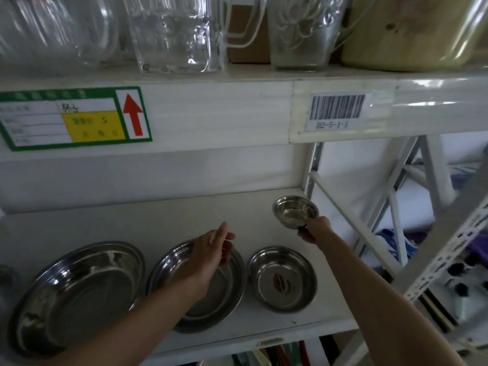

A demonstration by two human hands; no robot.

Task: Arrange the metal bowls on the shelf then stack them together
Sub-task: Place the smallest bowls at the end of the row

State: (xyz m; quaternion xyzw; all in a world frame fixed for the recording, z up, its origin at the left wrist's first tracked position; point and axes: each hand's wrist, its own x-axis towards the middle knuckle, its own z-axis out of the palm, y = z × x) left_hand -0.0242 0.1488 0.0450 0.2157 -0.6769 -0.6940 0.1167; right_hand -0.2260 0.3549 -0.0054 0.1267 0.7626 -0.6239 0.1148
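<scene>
At the far left of the frame I see the largest metal bowl [76, 294] lying on the white shelf [163, 215], near its front edge. Just right of it sits the medium bowl [219, 299], wide and shallow, partly covered by my left forearm. My left hand [208, 257] hangs over that bowl's far rim with the fingers loosely spread and relaxed, gripping nothing; I cannot tell whether it touches the rim. Right of centre, the small bowl [282, 278] rests on the shelf just beside the medium one, with a reddish mark showing in its bottom. Further back and to the right, my right hand [314, 231] pinches the near rim of the smallest bowl [295, 211], which is tilted so its opening faces me, close to the shelf's right end by the upright post [313, 167]. I cannot tell if it touches the shelf.

In the upper part of the frame, a green-bordered label [71, 117] with a red arrow sits at left, a barcode tag [336, 110] at right, and glass jugs [174, 33] stand on the shelf above.
</scene>
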